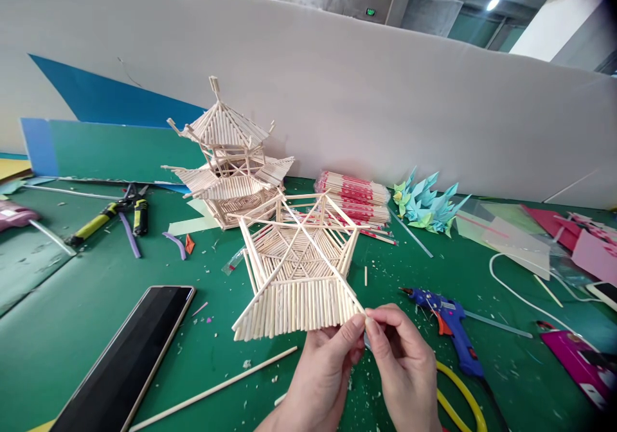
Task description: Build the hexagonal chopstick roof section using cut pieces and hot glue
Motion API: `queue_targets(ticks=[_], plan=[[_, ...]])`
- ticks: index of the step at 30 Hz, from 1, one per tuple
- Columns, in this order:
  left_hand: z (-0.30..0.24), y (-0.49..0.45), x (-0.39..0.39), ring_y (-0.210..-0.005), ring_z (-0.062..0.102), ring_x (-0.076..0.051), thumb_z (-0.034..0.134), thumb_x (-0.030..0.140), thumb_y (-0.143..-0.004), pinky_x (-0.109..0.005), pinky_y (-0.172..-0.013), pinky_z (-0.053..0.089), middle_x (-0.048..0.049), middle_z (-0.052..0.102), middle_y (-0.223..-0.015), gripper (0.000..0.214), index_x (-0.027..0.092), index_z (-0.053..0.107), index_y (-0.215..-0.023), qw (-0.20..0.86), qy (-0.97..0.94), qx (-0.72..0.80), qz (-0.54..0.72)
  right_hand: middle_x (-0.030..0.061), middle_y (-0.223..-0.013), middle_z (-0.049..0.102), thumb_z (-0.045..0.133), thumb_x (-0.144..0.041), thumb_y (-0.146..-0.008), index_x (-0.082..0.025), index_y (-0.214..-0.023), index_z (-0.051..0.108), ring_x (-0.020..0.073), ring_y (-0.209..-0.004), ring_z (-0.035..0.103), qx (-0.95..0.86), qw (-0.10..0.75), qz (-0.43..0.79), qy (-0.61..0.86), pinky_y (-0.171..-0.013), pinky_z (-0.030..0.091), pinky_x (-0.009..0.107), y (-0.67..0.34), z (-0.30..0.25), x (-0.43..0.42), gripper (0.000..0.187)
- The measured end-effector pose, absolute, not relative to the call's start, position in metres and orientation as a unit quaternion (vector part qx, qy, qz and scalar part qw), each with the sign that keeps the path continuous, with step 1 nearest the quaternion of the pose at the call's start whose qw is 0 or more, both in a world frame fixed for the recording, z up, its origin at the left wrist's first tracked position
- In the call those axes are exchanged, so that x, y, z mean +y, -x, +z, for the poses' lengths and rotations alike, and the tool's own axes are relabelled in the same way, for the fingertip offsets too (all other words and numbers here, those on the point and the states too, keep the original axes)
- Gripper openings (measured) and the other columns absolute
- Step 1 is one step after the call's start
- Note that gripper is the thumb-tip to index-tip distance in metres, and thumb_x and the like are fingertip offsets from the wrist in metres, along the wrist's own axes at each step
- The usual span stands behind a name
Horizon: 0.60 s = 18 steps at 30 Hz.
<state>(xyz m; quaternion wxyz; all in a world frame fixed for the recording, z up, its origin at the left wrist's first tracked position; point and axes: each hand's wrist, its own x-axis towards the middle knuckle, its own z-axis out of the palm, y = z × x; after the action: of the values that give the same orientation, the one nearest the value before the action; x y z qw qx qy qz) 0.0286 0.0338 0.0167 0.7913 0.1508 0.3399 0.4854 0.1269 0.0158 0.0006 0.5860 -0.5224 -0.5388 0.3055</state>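
Observation:
A wooden-stick pavilion model [308, 300] stands in front of me, its near side sloped with a row of short sticks. At the near right corner of this roof section, my left hand [328, 361] pinches the edge between thumb and fingers. Close beside it, my right hand [402, 355] is closed on the tip of the same corner stick; whether a small separate piece is between the fingertips is hidden. Behind stands a taller finished-looking stick pagoda [226, 143] with two tiers of roofs.
A blue glue gun [450, 326] lies right of my hands, near yellow scissor handles [460, 393]. A phone [128, 355] and a loose stick [216, 387] lie to the left. Farther back are pliers [103, 220], bundled sticks [354, 194] and blue folded-paper leaves [427, 200].

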Motion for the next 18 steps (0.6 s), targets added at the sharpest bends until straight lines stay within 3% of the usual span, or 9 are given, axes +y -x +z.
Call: queue_targets(ticks=[7, 13, 18], plan=[[0.013, -0.026, 0.031, -0.055, 0.039, -0.009, 0.07, 0.028, -0.07, -0.022, -0.057, 0.035, 0.0018, 0.049, -0.055, 0.023, 0.014, 0.058, -0.057, 0.789, -0.15, 0.344, 0.486, -0.0016, -0.069, 0.055, 0.054, -0.025, -0.086, -0.023, -0.084, 0.061, 0.0103, -0.055, 0.055, -0.508, 0.598, 0.337, 0.52, -0.049, 0.048, 0.018, -0.123, 0.009, 0.014, 0.008], [0.01, -0.015, 0.023, -0.057, 0.042, -0.011, 0.061, 0.035, -0.075, -0.023, -0.056, 0.036, -0.0013, 0.053, -0.058, 0.026, 0.01, 0.067, -0.07, 0.789, -0.148, 0.356, 0.478, 0.0027, -0.082, 0.057, 0.051, -0.041, -0.085, -0.023, -0.1, 0.06, 0.0118, -0.063, 0.049, -0.426, 0.574, 0.34, 0.611, -0.05, 0.04, 0.02, -0.132, -0.004, 0.003, 0.025], [0.001, -0.002, 0.008, -0.055, 0.04, -0.01, 0.059, 0.035, -0.077, -0.021, -0.053, 0.033, 0.0002, 0.051, -0.058, 0.025, 0.012, 0.067, -0.076, 0.777, -0.188, 0.383, 0.464, -0.0009, -0.072, 0.048, 0.051, -0.045, -0.084, -0.021, -0.088, 0.054, 0.0117, -0.06, 0.042, -0.397, 0.571, 0.345, 0.63, -0.052, 0.038, 0.022, -0.14, -0.011, -0.008, 0.025]])
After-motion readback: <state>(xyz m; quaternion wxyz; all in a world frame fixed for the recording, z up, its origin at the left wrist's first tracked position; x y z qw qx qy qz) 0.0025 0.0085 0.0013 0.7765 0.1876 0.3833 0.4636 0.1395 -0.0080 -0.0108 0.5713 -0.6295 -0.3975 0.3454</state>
